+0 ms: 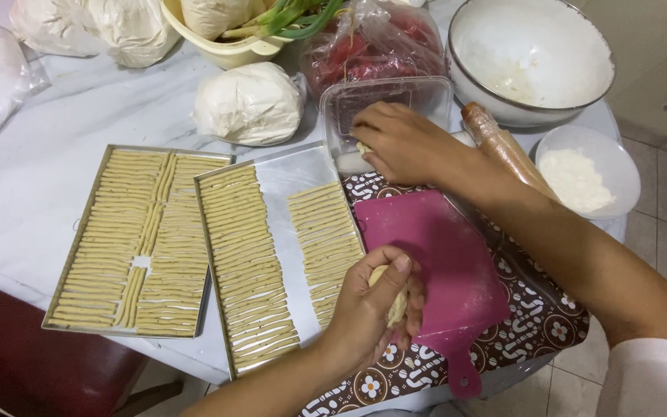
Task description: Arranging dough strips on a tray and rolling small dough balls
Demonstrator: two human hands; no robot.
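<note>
Clear bag of red goods [376, 42], top centre

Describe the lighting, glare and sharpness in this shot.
Head view: light is soft and even, shadows faint beneath the left hand and right hand; mild glare on the bare metal of the right tray and the red plastic bag; the white bowl looks nearly washed out; dough sticks stay sharp, and the frame's corners are slightly softer.

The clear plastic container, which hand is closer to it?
Right. The right hand reaches into the clear plastic container, touching dough there. The left hand is well below it, beside the pink cutting board, holding a dough lump.
</note>
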